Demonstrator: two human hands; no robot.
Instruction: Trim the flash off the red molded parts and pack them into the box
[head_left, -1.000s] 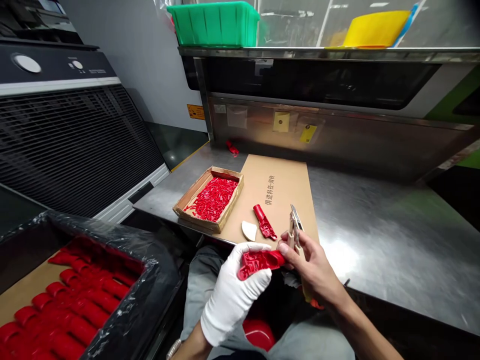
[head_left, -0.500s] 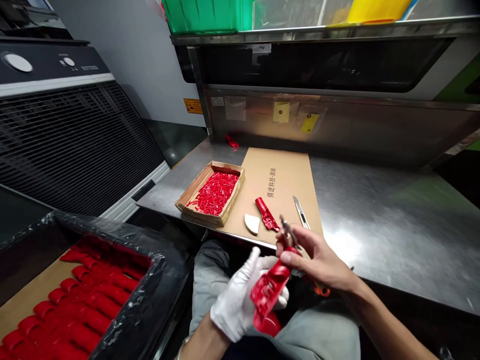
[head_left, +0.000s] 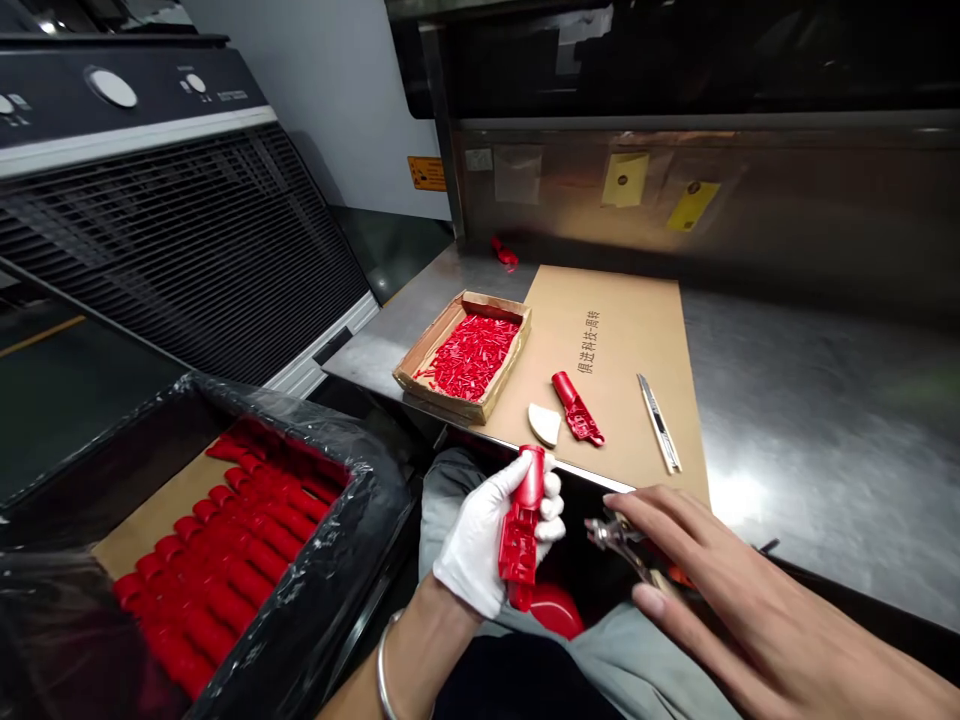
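Note:
My left hand [head_left: 480, 535], in a white glove, is closed around a red plastic part [head_left: 519, 545] with a round tube end up and a ribbed, hollow end down. My bare right hand [head_left: 697, 560] holds a pair of cutting pliers [head_left: 619, 537], the metal jaws pointing left, apart from the part. Its grip looks loose, with the handles mostly hidden behind the fingers. A similar red plastic part [head_left: 576, 408] lies on the cardboard sheet [head_left: 622, 310], between a white wedge-shaped piece [head_left: 544, 424] and a utility knife [head_left: 659, 424].
A shallow cardboard box [head_left: 499, 407] of small red plastic scraps [head_left: 476, 355] stands on the metal table [head_left: 795, 420]. To the left, a black-lined bin [head_left: 367, 500] holds rows of red parts [head_left: 240, 545]. Another red piece [head_left: 505, 254] lies at the back. Something round and red [head_left: 556, 610] sits below my hands.
My right hand and the pliers have drawn away rightward from the red part. My left hand has turned the part more upright. The camera view has shifted, and the table appears lower left to right.

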